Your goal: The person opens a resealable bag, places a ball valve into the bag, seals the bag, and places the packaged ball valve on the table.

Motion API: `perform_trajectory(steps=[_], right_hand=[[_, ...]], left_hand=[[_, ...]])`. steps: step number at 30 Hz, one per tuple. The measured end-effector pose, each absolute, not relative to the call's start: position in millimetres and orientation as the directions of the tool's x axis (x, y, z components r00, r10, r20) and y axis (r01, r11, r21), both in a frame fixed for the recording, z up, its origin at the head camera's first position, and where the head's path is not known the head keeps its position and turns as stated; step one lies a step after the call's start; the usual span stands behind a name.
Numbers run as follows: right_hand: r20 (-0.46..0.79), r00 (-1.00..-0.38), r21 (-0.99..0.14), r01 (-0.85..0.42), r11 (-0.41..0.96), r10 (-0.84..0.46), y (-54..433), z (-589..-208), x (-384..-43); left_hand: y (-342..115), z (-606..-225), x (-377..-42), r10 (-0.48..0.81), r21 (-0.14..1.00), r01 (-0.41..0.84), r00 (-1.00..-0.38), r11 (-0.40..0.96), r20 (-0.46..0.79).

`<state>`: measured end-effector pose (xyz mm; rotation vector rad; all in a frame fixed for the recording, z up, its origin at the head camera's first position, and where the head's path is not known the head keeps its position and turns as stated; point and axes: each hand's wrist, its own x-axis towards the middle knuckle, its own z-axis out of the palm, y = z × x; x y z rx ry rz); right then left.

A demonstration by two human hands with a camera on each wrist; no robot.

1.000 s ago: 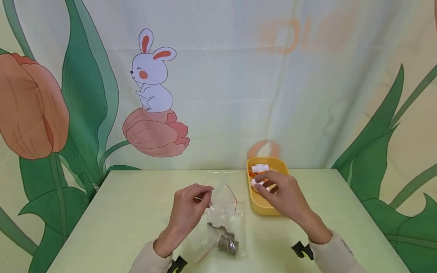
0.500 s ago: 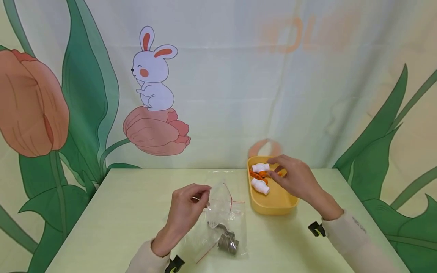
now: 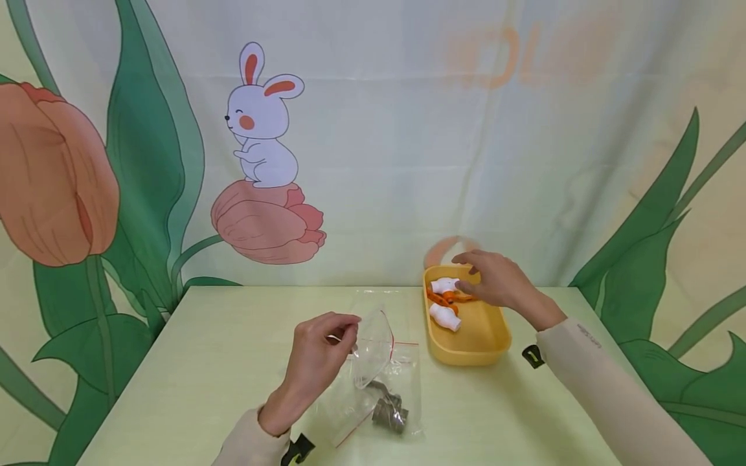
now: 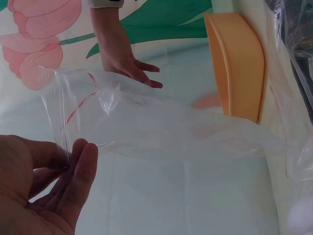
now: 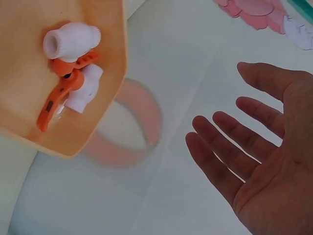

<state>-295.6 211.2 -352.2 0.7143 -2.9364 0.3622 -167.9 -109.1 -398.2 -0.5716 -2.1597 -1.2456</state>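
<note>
The left hand (image 3: 315,351) pinches the top edge of a raised clear bag (image 3: 377,343). Below it, a second clear bag (image 3: 412,387) lies on the table (image 3: 204,382) with grey fittings (image 3: 390,417) inside. Further right, a yellow tray (image 3: 469,357) holds two white valves (image 3: 445,317) with orange handles (image 3: 438,297). The right hand (image 3: 498,279), fingers spread and holding nothing, hovers above the tray's far end.

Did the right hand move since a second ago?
Yes, the right hand moved up and slightly right in the head view, against the yellow tray.
</note>
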Motion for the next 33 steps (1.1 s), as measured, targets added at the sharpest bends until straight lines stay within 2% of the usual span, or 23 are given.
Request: perform_trajectory(steps=[6,13,21,33], right_hand=[[0.063,-0.904,-0.236,-0.424,0.874,-0.422,211.0,-366.7,-318.0],[-0.062,-0.915,-0.217,-0.378,0.900,-0.399,208.3,-383.1,-338.4],[-0.156,-0.917,-0.219,-0.330,0.918,-0.367,204.7,-406.0,-353.8],[-0.140,-0.876,-0.120,-0.448,0.886,-0.462,189.1,-434.0,-353.9]], left_hand=[[-110.0,-399.7,-167.8,0.080,0.640,0.600,-0.756,0.480,0.650],[-110.1,-401.2,-167.8,0.082,0.663,0.578,-0.780,0.477,0.621],[-109.5,-404.4,-168.9,0.087,0.665,0.581,-0.780,0.470,0.620],[-105.9,-408.1,-171.7,0.080,0.654,0.582,-0.774,0.483,0.629]])
